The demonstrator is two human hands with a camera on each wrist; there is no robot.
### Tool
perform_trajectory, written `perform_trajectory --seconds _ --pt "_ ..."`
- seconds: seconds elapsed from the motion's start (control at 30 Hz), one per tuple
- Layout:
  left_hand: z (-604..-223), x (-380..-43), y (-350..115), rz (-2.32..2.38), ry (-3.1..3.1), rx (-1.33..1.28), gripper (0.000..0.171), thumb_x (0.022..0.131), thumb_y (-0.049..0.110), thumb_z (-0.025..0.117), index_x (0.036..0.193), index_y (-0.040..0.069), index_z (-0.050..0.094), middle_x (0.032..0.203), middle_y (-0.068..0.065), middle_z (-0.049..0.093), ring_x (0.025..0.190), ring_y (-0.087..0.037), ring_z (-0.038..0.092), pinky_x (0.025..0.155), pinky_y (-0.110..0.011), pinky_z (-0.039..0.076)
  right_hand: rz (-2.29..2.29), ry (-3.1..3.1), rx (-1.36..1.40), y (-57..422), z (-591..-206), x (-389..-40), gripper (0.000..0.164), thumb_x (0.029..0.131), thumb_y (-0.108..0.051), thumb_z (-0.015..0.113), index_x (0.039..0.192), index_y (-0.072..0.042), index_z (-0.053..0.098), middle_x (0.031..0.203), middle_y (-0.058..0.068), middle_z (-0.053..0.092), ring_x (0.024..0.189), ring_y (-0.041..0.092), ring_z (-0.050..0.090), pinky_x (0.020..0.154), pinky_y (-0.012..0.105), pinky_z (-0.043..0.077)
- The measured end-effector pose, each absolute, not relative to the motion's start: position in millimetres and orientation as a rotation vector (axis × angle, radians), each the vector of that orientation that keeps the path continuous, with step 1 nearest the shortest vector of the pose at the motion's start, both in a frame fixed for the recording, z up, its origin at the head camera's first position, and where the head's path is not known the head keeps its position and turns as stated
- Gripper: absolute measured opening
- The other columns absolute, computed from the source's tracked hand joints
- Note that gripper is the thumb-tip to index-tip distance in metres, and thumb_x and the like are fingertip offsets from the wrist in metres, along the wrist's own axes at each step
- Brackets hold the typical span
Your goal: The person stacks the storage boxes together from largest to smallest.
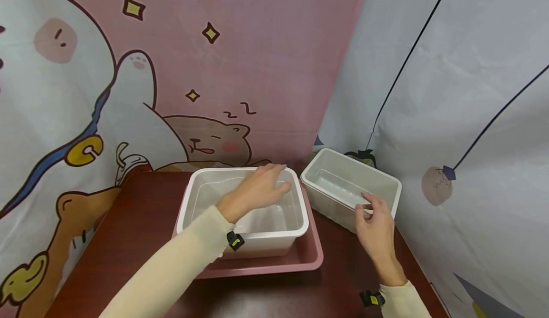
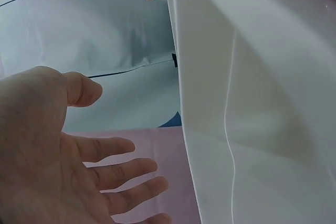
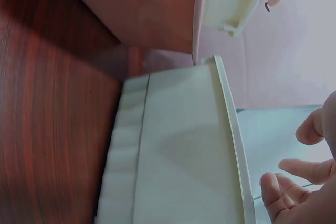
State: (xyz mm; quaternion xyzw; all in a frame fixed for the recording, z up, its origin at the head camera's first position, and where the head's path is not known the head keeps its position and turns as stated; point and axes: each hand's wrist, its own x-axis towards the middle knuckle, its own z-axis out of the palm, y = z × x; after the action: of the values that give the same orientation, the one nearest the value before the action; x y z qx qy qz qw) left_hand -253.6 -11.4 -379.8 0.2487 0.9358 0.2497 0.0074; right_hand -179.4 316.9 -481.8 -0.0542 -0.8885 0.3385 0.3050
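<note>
My left hand (image 1: 259, 187) hovers over a white plastic bin (image 1: 266, 246), its fingers extended and nothing in them. In the left wrist view its spread fingers point past the bin's wall (image 2: 210, 103). That bin sits inside a larger pink bin (image 1: 261, 271). To the right, my right hand (image 1: 375, 225) is at the near rim of a second pale bin (image 1: 330, 208), with fingers loosely bent and holding nothing. The right wrist view shows this hand's fingers (image 3: 270, 192) beside the bin's rim. Both pale bins show bare floors inside.
The bins stand on a dark red-brown wooden table (image 1: 146, 213). Behind it hangs a pink cartoon cloth (image 1: 279, 79), and a pale cloth (image 1: 463, 117) hangs close along the right side. Each wrist carries a small black strap device (image 1: 235, 241).
</note>
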Motion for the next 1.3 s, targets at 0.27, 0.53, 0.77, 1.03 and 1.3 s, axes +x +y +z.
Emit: perform_trajectory --seconds 0.27,0.53,0.77,1.03,1.3 --pt "-377 -266 11 0.791 2.856 0.754 0.07 0.115 0.048 0.054 0.171 0.006 0.056 0.172 -0.016 0.063 0.162 -0.039 0.059 0.134 -0.062 0.047 0.843 -2.348 -0.21 335 -484 -183 0.045 0.105 -0.009 0.069 0.148 0.005 0.074 0.139 0.034 0.069 0.116 0.054 0.067 0.097 0.063 0.053" --pt "-376 -277 37 0.788 2.829 0.747 0.069 0.113 0.048 0.055 0.167 0.006 0.06 0.161 -0.015 0.071 0.15 -0.034 0.068 0.128 -0.061 0.052 0.877 -2.381 -0.299 348 -486 -184 0.049 0.105 -0.012 0.068 0.15 0.007 0.071 0.155 0.04 0.06 0.145 0.064 0.046 0.117 0.075 0.04" --pt "-380 -290 55 0.796 2.778 0.811 0.051 0.115 0.039 0.056 0.146 0.001 0.07 0.134 -0.016 0.08 0.12 -0.032 0.074 0.111 -0.05 0.06 0.855 -2.417 -0.304 355 -489 -189 0.052 0.105 -0.011 0.068 0.152 0.012 0.067 0.16 0.042 0.054 0.152 0.066 0.038 0.118 0.079 0.039" --pt "-387 -306 75 0.696 2.785 0.733 0.056 0.114 0.043 0.056 0.149 0.001 0.069 0.148 -0.016 0.077 0.138 -0.035 0.072 0.12 -0.051 0.056 0.891 -2.473 -0.387 365 -491 -192 0.062 0.106 -0.014 0.067 0.16 0.015 0.055 0.165 0.046 0.043 0.155 0.067 0.032 0.118 0.081 0.037" --pt "-429 -347 106 0.555 2.774 0.63 0.065 0.113 0.054 0.053 0.156 0.008 0.069 0.166 -0.016 0.069 0.166 -0.037 0.055 0.147 -0.062 0.024 0.936 -2.512 -0.49 374 -497 -192 0.08 0.106 -0.018 0.066 0.171 0.017 0.036 0.167 0.05 0.034 0.153 0.07 0.032 0.121 0.083 0.035"
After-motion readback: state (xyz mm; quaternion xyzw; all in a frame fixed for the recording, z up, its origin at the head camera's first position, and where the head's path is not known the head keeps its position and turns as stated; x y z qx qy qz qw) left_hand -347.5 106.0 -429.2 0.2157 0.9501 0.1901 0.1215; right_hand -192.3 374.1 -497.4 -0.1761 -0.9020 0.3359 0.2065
